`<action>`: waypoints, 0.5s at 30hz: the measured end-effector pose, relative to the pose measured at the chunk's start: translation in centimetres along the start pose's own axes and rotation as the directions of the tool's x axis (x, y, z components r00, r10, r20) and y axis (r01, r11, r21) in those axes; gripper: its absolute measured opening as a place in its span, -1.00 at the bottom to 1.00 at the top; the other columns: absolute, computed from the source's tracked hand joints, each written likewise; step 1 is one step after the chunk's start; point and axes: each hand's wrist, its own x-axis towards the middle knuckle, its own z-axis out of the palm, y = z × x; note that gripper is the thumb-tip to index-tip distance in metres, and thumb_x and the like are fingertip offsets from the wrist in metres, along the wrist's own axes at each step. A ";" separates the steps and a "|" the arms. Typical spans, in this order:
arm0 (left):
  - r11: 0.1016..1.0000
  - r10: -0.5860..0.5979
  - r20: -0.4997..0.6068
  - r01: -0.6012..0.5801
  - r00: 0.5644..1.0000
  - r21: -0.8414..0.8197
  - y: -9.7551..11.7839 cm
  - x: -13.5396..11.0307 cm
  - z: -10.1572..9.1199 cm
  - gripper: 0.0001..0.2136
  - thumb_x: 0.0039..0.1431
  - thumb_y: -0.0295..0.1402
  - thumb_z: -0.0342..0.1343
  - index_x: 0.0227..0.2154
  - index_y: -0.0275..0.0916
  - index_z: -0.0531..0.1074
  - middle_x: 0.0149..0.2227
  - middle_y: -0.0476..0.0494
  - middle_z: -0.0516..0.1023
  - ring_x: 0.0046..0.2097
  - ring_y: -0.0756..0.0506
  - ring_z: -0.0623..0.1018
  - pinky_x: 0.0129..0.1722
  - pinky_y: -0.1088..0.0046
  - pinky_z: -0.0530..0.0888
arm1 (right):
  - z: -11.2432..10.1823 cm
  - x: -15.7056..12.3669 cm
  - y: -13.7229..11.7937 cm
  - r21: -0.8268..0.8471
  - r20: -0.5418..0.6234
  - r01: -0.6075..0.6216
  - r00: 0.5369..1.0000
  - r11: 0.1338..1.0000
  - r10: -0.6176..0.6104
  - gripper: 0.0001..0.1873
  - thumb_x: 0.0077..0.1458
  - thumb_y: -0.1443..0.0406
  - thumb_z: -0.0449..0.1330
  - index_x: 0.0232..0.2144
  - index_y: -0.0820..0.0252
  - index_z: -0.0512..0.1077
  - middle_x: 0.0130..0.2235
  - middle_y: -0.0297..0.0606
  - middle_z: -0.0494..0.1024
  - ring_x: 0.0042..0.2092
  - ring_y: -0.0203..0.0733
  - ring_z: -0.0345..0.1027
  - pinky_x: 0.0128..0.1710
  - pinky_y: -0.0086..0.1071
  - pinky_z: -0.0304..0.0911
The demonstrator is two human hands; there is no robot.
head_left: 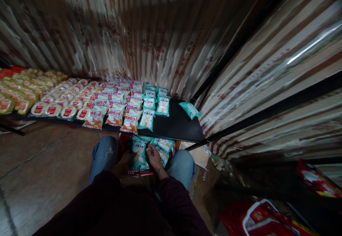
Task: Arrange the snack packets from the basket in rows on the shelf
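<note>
Between my knees sits a red basket (141, 174) holding several teal-and-white snack packets (163, 144). My left hand (125, 160), in deep shadow, is closed on the left side of one snack packet (139, 148) that faces up over the basket. My right hand (155, 157) is at that packet's right edge, with thumb and fingers drawn together. What lies between those fingers is too small and dark to make out. Just ahead, more teal packets (146, 119) stand in rows on a black shelf (176, 125).
Left of the teal packets, the shelf carries white-and-orange snack bags (115, 114), round wrapped crackers (53, 109) and yellow packs (22, 93). A lone teal packet (190, 109) lies near its right end. Black poles (240, 122) cross the striped curtain (160, 32). Red packaging (256, 218) sits lower right.
</note>
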 end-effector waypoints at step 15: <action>0.995 0.093 0.295 -0.079 0.951 -0.059 2.1 -3.9 3.6 -0.38 -0.28 -0.17 0.33 -0.08 -0.28 0.38 -0.25 -0.19 0.58 -0.16 -0.22 0.57 -0.17 0.24 0.49 | -0.8 -2.4 -1.7 -0.033 -0.106 0.016 0.994 0.999 -0.019 -0.47 0.15 0.03 -0.01 0.13 0.05 0.23 -0.09 -0.21 0.55 -0.08 -0.11 0.44 -0.13 -0.23 0.35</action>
